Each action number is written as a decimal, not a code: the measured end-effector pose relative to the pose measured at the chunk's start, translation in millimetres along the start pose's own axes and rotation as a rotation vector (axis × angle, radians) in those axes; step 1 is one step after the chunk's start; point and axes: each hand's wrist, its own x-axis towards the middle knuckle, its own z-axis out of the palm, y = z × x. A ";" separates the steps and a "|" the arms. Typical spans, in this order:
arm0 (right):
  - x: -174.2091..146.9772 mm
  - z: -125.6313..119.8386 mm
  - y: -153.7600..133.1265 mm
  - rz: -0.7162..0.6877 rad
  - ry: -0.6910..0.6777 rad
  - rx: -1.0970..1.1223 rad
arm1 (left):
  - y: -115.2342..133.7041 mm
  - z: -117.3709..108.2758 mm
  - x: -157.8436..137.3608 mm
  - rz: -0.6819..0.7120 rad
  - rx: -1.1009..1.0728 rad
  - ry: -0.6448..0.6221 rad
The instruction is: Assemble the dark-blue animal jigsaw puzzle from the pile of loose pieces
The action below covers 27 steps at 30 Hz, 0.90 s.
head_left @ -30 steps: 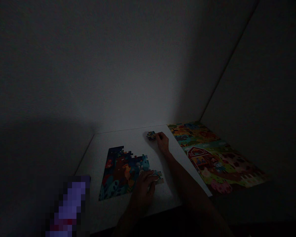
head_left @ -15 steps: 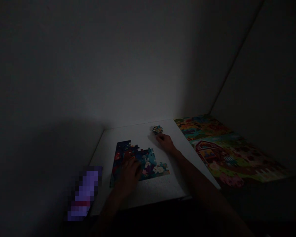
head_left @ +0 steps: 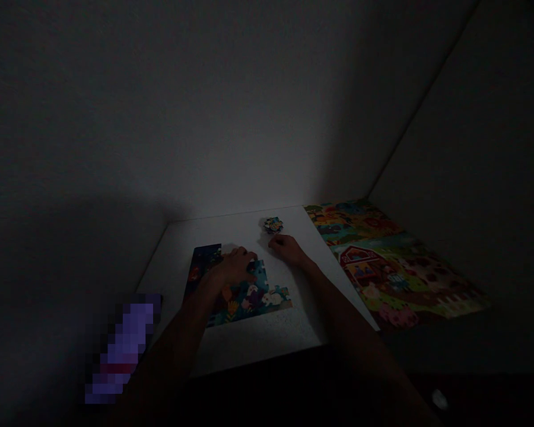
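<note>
Left hand (head_left: 238, 265) has moved up the part-built puzzle (head_left: 249, 292), lower centre of frame, fingers spread over its stepped upper edge; work now centres there. Right hand (head_left: 287, 248) below piece pile (head_left: 273, 224), fingers bunched (pinching anything? cannot tell).

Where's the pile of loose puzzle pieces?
In the head view, slightly right of center, the pile sits near the far edge of the white surface, beyond the right hand and the partly built puzzle.
</note>
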 end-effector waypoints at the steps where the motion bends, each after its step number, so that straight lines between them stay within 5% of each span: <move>1: -0.4 0.1 -0.4 0.001 -0.028 -0.004 | 0.3 -0.4 2.0 -0.006 0.013 0.000; 13: 9.6 -10.2 -5.2 -0.093 -0.376 -0.166 | -9.7 10.7 30.3 0.019 0.042 0.012; 19: 10.1 -9.8 -8.4 -0.137 -0.444 -0.136 | 4.0 7.3 17.4 -0.067 -0.011 0.040; 27: -1.4 -9.3 -20.0 -0.158 -0.421 -0.411 | 7.1 23.0 -0.7 -0.035 -0.136 0.226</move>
